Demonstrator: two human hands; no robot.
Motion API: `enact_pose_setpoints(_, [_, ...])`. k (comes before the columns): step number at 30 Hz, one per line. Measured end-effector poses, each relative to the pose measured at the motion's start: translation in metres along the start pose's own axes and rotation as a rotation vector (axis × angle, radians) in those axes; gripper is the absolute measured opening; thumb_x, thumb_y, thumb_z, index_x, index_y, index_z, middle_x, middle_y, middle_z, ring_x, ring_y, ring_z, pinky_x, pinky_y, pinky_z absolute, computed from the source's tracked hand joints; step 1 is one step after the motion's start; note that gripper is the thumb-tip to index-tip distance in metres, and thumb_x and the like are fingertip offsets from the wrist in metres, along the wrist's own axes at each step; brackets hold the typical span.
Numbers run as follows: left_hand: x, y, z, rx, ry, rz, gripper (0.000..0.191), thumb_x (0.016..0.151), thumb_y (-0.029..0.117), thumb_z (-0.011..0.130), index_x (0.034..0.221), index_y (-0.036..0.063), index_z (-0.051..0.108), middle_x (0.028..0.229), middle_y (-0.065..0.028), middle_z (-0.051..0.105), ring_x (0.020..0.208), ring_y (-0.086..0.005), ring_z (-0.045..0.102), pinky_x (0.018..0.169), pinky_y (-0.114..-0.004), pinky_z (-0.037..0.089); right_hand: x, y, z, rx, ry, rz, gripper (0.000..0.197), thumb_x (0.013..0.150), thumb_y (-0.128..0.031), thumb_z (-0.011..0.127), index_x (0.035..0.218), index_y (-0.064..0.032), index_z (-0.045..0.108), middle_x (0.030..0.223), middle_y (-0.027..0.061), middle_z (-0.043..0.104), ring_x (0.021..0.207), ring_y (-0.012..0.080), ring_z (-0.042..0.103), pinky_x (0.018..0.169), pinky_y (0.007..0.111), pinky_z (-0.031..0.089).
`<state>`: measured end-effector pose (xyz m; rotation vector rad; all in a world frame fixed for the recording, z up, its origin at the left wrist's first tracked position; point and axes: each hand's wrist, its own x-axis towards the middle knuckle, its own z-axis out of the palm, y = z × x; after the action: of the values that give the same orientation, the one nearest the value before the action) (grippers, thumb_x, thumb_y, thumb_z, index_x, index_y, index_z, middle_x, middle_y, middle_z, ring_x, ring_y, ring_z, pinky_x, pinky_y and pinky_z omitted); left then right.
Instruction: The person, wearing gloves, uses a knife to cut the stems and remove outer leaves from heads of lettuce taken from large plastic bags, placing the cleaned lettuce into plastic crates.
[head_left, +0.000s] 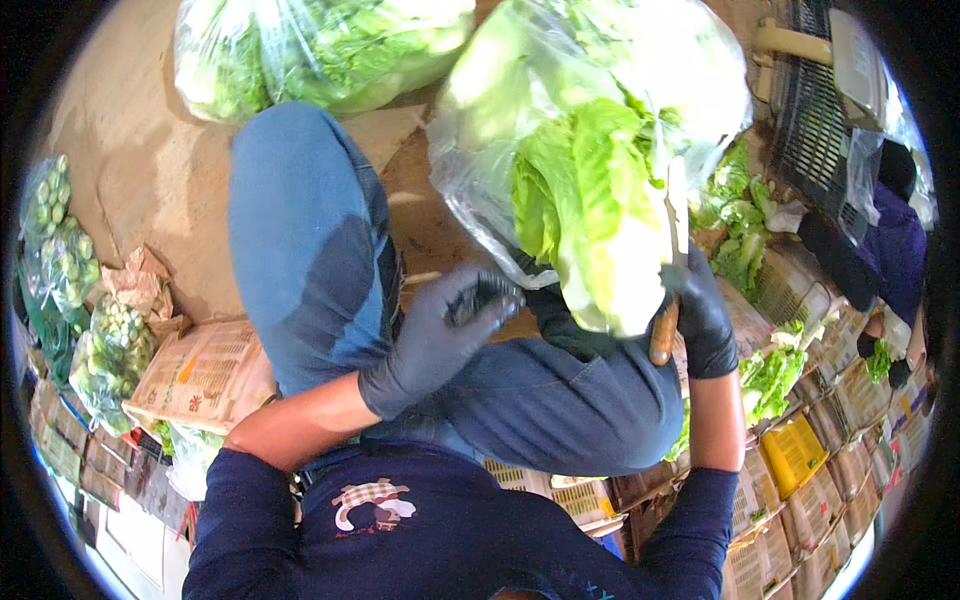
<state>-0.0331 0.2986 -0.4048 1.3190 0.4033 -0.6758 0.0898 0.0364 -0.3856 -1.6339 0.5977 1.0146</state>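
Before me a large clear plastic bag (480, 217) bulges with pale green leafy vegetables. At its near side lies a head of leafy lettuce (600, 225), its white stem end towards me, over my bent leg. My right hand (701, 315), in a dark glove, grips the wooden handle of a knife (677, 217); the blade points away from me alongside the lettuce. My left hand (450, 330), gloved too, is held over my lap to the left of the lettuce, its fingers curled and slightly blurred. Nothing can be made out in it.
Another filled bag of greens (322, 60) lies at the top left. Loose leaves (739, 217) and a black plastic crate (810, 120) are to the right. A person in purple (892, 240) is at the far right. Cartons (210, 367), a yellow container (793, 454) and bagged vegetables (112, 360) stand around.
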Motion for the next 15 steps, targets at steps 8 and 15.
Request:
enact_pose_setpoints(8, [0.057,0.030,0.073,-0.855,-0.381,-0.038,0.075,0.076,0.032,0.069,0.133,0.0062,0.026,0.126,-0.0111,0.043,0.114,-0.0248,0.046,0.094,-0.038,0.042,-0.033,0.027,-0.056,0.225,-0.045,-0.213,0.065,0.063,-0.010,0.068,0.122,0.0032,0.043,0.113,0.0117,0.056,0.101,0.0198,0.055,0.088,0.034,0.044])
enact_pose_setpoints(15, [0.097,0.077,0.058,-0.409,-0.133,0.363,0.073,0.069,0.017,0.075,0.126,-0.0004,0.034,0.121,-0.0101,0.044,0.109,-0.0184,0.044,0.093,-0.032,0.037,-0.051,-0.015,-0.024,0.323,0.506,-0.559,0.064,0.063,-0.006,0.061,0.123,0.0011,0.041,0.087,0.0053,0.058,0.063,0.0133,0.055,0.055,0.022,0.045])
